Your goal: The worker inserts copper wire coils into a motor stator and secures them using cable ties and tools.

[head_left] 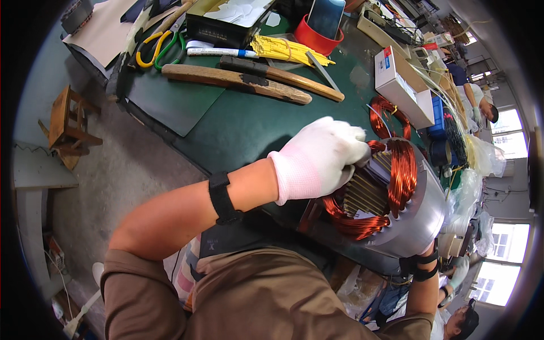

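Note:
A motor stator [428, 204] with a smooth silvery metal housing lies on its side at the table's near right, its slotted bore facing left. Thick bundles of copper winding wire [402, 178] loop out of its slots, with white insulating paper among them. My left hand [326, 153], in a white glove with a pinkish cuff, is at the bore's upper left edge. Its fingers are curled closed against the windings; what they grip is hidden. My right forearm [424, 294] reaches up to the housing's lower right side, where the housing hides the fingers.
On the green tabletop [238, 127] lie a wooden stick [238, 82], a hammer [283, 76], scissors [161, 50], a marker [221, 52] and yellow strips [289, 50]. Another copper coil [388, 116] and a white box [402, 85] stand beyond the stator. Other people are at the right.

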The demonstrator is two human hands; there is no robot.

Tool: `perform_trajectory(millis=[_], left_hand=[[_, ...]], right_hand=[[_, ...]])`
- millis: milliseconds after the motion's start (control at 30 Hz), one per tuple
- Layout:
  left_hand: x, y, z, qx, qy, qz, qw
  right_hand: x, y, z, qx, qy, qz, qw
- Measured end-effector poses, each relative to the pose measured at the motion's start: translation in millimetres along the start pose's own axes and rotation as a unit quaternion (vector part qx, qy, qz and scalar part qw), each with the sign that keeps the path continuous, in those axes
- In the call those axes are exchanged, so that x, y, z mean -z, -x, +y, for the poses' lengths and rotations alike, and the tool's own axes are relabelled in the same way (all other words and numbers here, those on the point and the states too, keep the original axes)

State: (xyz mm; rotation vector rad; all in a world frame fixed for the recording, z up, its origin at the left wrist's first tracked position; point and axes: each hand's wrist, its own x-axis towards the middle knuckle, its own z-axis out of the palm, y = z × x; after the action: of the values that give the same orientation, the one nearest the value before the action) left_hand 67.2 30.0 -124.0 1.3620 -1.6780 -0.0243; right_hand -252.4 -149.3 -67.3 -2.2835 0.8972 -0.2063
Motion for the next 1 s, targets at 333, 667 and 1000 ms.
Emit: perform_trajectory(millis=[333, 667, 1000], left_hand=[[17.1, -15.4, 6.2, -0.002, -0.051, -0.09, 0.995], [13.5, -19.9, 16.5, -0.007, -0.11, -0.153, 0.982], [8.9, -35.0, 14.2, -0.078, -0.167, -0.053, 0.982]], right_hand=[[5.9, -31.4, -54.6, 0.135, 0.035, 0.076, 0.987], [5.6, -34.1, -23.8, 0.265, 0.041, 0.121, 0.956], [5.5, -47.5, -20.1, 0.306, 0.064, 0.15, 0.938]])
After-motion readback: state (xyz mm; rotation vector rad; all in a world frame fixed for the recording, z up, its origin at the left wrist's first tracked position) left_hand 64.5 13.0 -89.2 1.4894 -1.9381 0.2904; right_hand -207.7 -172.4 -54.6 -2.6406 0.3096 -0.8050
